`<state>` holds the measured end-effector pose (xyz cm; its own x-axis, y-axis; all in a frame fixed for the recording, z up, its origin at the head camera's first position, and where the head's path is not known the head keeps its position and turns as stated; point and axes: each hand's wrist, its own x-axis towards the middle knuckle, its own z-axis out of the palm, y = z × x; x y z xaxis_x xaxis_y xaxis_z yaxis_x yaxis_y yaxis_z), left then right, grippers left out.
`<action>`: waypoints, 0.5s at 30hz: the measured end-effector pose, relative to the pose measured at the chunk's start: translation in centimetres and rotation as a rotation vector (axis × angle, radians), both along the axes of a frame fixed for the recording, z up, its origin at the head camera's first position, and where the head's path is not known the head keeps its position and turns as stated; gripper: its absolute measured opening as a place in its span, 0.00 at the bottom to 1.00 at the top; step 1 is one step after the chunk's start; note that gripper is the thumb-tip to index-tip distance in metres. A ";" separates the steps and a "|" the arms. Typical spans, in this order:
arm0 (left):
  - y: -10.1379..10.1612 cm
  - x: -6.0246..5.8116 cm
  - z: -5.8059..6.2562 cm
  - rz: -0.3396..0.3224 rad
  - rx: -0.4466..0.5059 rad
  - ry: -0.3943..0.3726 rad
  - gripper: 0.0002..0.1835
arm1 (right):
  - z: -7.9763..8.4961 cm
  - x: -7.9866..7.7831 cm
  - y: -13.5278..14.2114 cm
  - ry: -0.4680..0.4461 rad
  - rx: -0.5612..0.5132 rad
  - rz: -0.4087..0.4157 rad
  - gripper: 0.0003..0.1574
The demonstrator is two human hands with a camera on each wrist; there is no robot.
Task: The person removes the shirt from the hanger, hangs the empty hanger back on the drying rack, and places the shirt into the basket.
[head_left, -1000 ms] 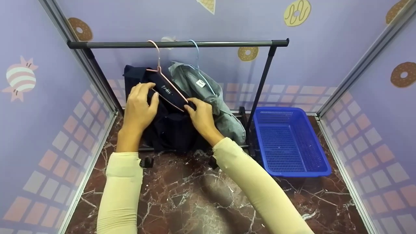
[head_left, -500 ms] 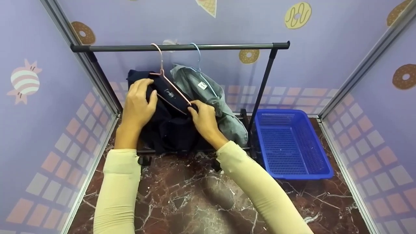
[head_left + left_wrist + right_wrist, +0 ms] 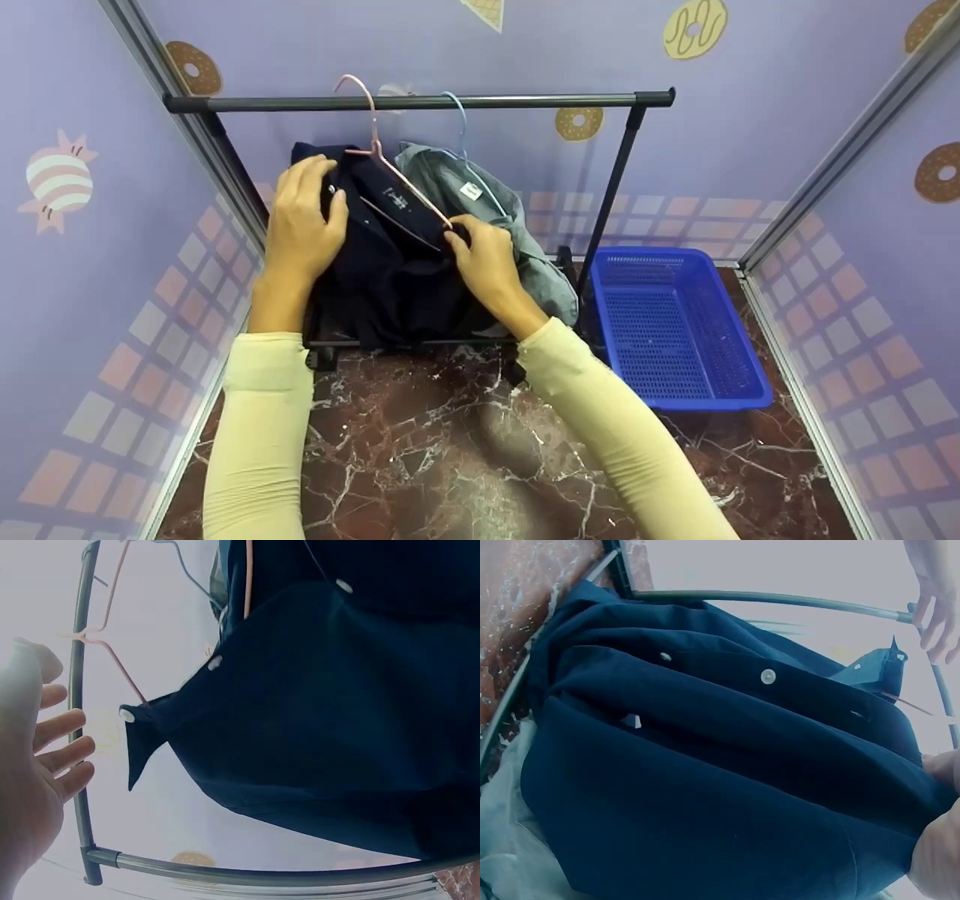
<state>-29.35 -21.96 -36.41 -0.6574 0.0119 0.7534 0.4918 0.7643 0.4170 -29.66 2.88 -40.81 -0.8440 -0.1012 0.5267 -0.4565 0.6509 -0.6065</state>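
A navy buttoned shirt (image 3: 405,292) hangs on a pink hanger (image 3: 405,180), whose hook stands up above the rail. My right hand (image 3: 487,259) pinches the shirt and the hanger's right arm between thumb and fingers. In the right wrist view, the shirt's button placket (image 3: 769,676) gapes. My left hand (image 3: 304,217) is beside the shirt's left shoulder; the left wrist view shows its fingers (image 3: 64,727) loosely extended, apart from the cloth. Behind, a grey-green shirt (image 3: 551,274) hangs on a light blue hanger (image 3: 463,124).
A dark metal rail (image 3: 540,100) of a low garment rack spans the back. To the rack's right, a blue plastic basket (image 3: 754,375) stands on the brown marbled floor (image 3: 420,442). Patterned lilac walls (image 3: 847,150) enclose three sides.
The pink hanger's hook has risen from the rail to above it, with the navy shirt still held by my right hand. My left hand has shifted left, away from the hanger.
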 end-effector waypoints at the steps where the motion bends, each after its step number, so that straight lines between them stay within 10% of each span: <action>1: -0.1 0.0 0.1 0.003 0.002 0.003 0.21 | 0.1 0.1 0.2 0.006 -0.002 0.006 0.11; 15: -0.2 0.7 0.7 -0.090 0.057 -0.056 0.22 | 0.4 2.5 3.6 0.057 -0.030 0.108 0.09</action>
<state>-28.60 -22.15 -35.68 -0.6971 0.0305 0.7164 0.5315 0.6925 0.4878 -27.16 6.45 -40.42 -0.7975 -0.1738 0.5777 -0.5575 0.5781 -0.5958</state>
